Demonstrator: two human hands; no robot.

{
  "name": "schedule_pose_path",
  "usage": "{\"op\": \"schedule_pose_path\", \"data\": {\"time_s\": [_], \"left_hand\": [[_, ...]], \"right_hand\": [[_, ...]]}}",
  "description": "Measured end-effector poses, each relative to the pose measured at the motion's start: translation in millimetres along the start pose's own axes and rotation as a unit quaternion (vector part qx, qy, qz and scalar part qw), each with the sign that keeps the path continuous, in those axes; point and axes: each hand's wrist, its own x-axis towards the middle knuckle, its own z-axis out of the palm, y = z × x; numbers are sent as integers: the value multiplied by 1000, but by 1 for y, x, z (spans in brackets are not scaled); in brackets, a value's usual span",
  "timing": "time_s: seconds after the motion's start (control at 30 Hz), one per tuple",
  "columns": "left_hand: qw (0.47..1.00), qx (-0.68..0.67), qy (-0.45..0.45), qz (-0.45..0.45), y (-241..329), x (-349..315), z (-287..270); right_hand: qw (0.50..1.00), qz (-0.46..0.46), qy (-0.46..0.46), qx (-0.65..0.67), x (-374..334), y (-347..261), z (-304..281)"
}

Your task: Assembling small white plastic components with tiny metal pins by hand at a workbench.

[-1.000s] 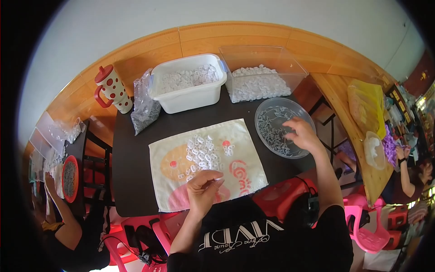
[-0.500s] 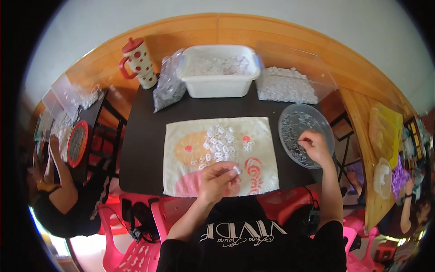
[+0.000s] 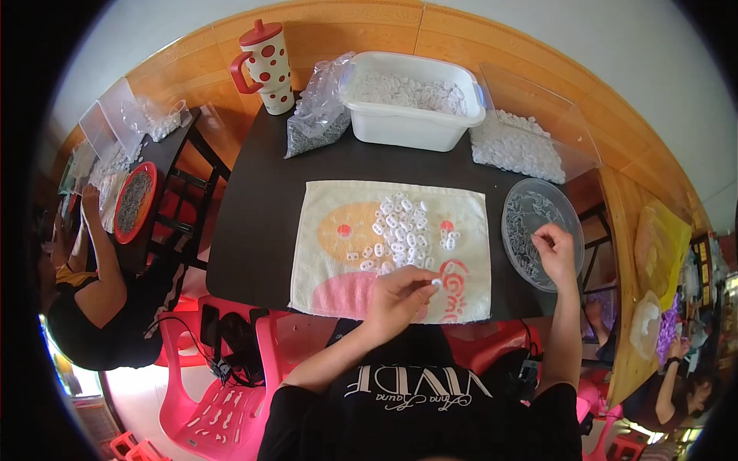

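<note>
My left hand (image 3: 398,301) pinches one small white oval plastic piece (image 3: 436,283) above the front of a cream towel (image 3: 307,253) with printed patches. Just beyond it, a loose pile of similar white pieces (image 3: 400,230) with slots lies on the towel, a few of them set apart at the right. At the right, my right hand (image 3: 555,250) is over a round clear tray (image 3: 573,223) of small grey metal parts (image 3: 524,230). Its thumb and forefinger are pressed together; whatever lies between them is too small to make out.
Along the back stand a red-dotted tumbler (image 3: 270,73), a clear bag of grey parts (image 3: 317,127), a white tub (image 3: 411,131) and a clear box of white pieces (image 3: 516,150). A person (image 3: 96,307) sits at another table on the left, beside a red tray (image 3: 132,201).
The view has shifted, so the table sits differently in the picture. My right hand has lifted slightly from the metal parts. My left hand still holds the white piece.
</note>
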Motion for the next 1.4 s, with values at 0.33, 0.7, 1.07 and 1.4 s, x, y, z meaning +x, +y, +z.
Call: {"op": "schedule_pose_path", "data": {"time_s": [0.33,0.7,1.07,1.4], "left_hand": [[853,477,-65,199,7,-6,-1],[751,628,127,160,50,10,-71],[907,379,144,112,42,11,-83],[979,-169,109,14,29,14,-50]], "right_hand": [[1000,13,-17,5,-1,-4,11],[999,8,-13,32,-9,12,2],[987,24,76,136,-13,-26,6],[999,-18,40,5,-14,-14,10]]}}
